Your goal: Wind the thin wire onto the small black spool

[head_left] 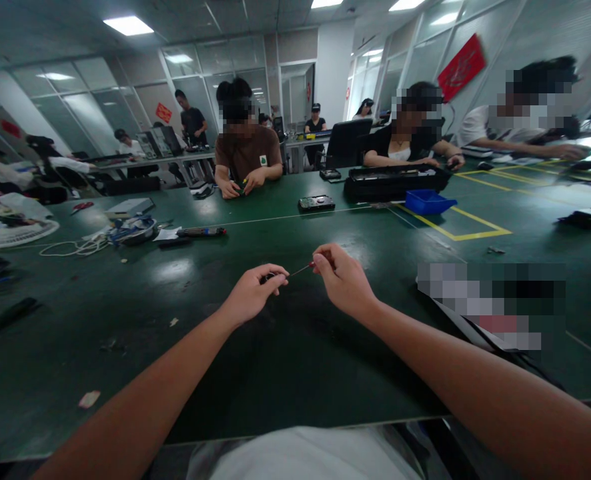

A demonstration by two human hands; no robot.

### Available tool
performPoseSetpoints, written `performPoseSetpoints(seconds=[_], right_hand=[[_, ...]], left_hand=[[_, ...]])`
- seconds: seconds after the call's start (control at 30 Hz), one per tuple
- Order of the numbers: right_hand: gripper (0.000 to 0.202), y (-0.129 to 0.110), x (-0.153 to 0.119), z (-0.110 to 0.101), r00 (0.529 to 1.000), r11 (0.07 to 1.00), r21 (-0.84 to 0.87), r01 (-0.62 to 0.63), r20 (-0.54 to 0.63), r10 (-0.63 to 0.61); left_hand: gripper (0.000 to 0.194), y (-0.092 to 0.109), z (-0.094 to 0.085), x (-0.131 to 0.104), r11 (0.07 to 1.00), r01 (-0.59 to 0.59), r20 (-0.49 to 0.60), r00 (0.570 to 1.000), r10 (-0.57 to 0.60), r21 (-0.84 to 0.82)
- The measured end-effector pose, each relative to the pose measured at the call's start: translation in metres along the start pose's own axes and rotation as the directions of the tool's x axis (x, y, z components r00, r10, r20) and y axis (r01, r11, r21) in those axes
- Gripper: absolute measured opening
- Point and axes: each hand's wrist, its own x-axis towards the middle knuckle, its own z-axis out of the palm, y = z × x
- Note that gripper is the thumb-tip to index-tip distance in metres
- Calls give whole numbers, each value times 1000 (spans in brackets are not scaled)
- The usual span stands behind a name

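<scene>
Just above the green table (285,360), my two hands are close together. My right hand (345,280) is closed on what looks like a small screwdriver (303,269); a bit of red handle shows at the fingertips, and its thin metal shaft points left. The shaft's tip reaches the fingertips of my left hand (255,293). Those fingers are curled and pinch a small dark piece (270,276). Most of that piece is hidden behind the fingers, so its kind is unclear.
Beyond my hands lies an opened hard drive (316,203). A blue tray (428,202) stands near yellow tape lines. At left are an electric screwdriver (203,232) and coiled white cable (80,247). A person in brown (248,153) works opposite; others sit at right.
</scene>
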Motion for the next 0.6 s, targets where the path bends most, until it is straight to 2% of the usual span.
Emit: performPoseSetpoints(seconds=[0.1,0.17,0.27,0.37,0.47,0.6], right_hand=[[17,-1,0,-1,1000,1000,5,-17,12,17],[17,-2,1,-2,1000,1000,3,-24,17,24],[16,-3,1,-3,1000,1000,1,-21,18,21],[17,-3,1,-3,1000,1000,6,-24,13,24],[17,-3,1,-3,999,1000,3,-30,17,30],[17,-2,1,-3,999,999,1,-33,22,33]], left_hand=[[22,-5,-8,4,943,64,-105,989,-104,-328],[19,-6,-15,6,891,58,-149,979,-139,-450],[19,-5,-29,8,861,41,-227,957,-179,-507],[14,1,-48,9,816,33,-311,915,-256,-577],[15,7,-71,7,775,5,-380,870,-315,-632],[15,12,-109,-6,769,-46,-463,820,-335,-637]])
